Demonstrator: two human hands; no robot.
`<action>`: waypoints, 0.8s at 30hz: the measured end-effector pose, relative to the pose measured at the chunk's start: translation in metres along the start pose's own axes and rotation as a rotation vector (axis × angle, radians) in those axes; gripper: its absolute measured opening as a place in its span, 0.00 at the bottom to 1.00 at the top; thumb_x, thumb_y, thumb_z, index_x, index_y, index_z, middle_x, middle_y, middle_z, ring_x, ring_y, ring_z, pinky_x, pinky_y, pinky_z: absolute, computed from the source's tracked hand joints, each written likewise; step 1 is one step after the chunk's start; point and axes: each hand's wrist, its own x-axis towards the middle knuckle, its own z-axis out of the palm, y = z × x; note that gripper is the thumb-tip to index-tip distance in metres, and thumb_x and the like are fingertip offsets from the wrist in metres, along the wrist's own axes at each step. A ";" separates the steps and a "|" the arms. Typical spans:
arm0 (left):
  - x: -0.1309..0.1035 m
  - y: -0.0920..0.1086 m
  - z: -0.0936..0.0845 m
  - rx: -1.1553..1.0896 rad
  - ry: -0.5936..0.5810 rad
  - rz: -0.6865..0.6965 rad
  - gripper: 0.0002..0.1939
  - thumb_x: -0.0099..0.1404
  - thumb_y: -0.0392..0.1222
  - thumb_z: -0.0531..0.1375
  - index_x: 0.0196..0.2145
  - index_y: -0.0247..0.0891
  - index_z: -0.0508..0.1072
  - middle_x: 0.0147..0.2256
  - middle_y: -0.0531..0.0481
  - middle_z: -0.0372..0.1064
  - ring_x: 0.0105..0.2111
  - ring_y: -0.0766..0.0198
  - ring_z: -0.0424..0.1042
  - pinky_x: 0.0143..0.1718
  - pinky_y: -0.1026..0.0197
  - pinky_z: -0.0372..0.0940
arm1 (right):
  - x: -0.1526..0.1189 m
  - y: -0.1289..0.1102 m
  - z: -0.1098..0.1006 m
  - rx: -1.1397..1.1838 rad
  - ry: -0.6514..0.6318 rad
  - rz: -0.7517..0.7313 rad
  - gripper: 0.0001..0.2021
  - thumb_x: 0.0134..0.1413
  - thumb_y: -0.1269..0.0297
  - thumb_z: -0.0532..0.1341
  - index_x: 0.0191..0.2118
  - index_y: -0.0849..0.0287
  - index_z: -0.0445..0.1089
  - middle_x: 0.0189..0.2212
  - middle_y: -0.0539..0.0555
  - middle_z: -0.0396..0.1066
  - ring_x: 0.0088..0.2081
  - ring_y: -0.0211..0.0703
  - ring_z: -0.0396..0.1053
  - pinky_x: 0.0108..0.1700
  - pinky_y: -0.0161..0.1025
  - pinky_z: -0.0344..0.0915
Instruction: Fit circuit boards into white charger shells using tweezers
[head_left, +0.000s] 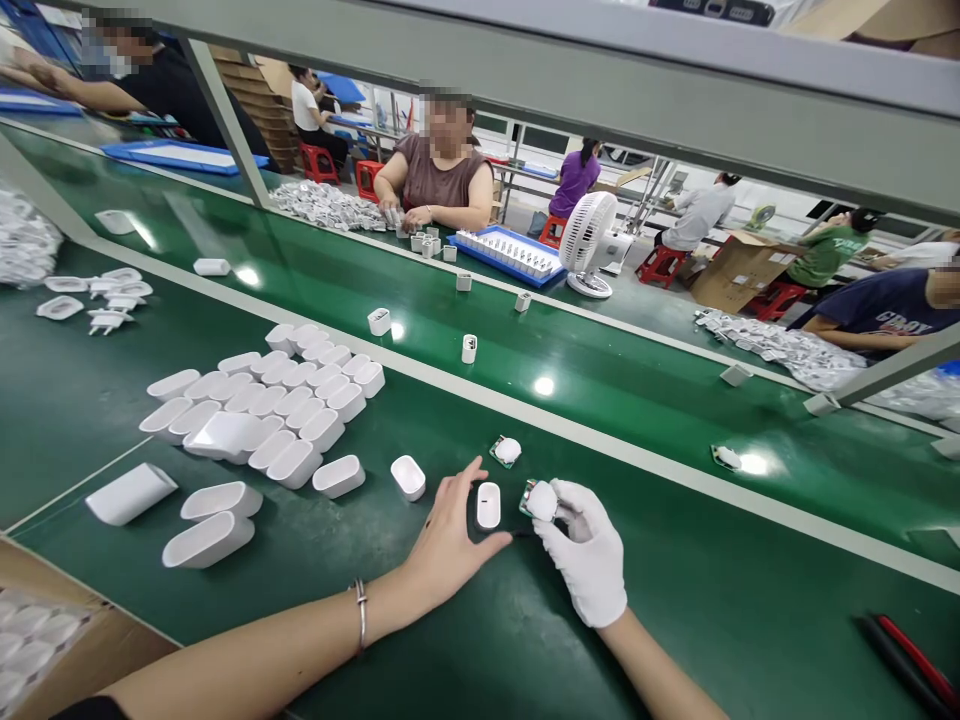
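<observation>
Across the green surface (375, 610), my left hand (450, 532) spreads open at eight o'clock of an upright white casing (488, 506). At the casing's four o'clock, my gloved right hand (586, 555) pinches a smaller circuit board (538, 500), apart from the casing.

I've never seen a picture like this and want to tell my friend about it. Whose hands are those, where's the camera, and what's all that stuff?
No robot here: these are a person's own hands. The one picture comes from a camera on their head, looking forward and down. The left hand is open beside a small white case. The right hand, in a white glove, holds a little circuit board. Another board and many white cases lie on the green table.
</observation>
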 end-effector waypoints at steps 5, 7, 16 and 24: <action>0.007 -0.001 -0.001 0.006 -0.030 0.150 0.27 0.52 0.35 0.67 0.50 0.47 0.67 0.46 0.49 0.66 0.48 0.55 0.62 0.50 0.49 0.62 | -0.005 -0.017 0.000 -0.287 -0.114 -0.235 0.20 0.47 0.72 0.63 0.48 0.52 0.68 0.43 0.57 0.68 0.39 0.46 0.71 0.36 0.44 0.74; 0.008 0.001 -0.003 0.024 -0.016 0.232 0.28 0.53 0.34 0.66 0.51 0.48 0.67 0.45 0.50 0.66 0.47 0.57 0.63 0.49 0.51 0.63 | -0.006 -0.027 0.003 -0.340 -0.143 -0.337 0.18 0.47 0.73 0.63 0.46 0.51 0.70 0.41 0.56 0.70 0.39 0.47 0.72 0.37 0.44 0.74; 0.004 0.000 -0.003 0.097 0.004 0.385 0.26 0.58 0.31 0.62 0.53 0.49 0.66 0.46 0.49 0.65 0.47 0.58 0.61 0.47 0.54 0.65 | -0.006 -0.029 0.012 -0.090 -0.425 0.006 0.16 0.63 0.58 0.47 0.38 0.54 0.72 0.28 0.53 0.74 0.32 0.39 0.73 0.33 0.33 0.75; 0.005 0.000 -0.003 0.118 -0.004 0.414 0.27 0.58 0.30 0.61 0.54 0.49 0.64 0.46 0.47 0.65 0.47 0.56 0.61 0.46 0.50 0.65 | -0.006 -0.026 0.013 -0.341 -0.361 -0.242 0.15 0.63 0.63 0.48 0.44 0.56 0.70 0.32 0.53 0.75 0.38 0.38 0.74 0.39 0.34 0.73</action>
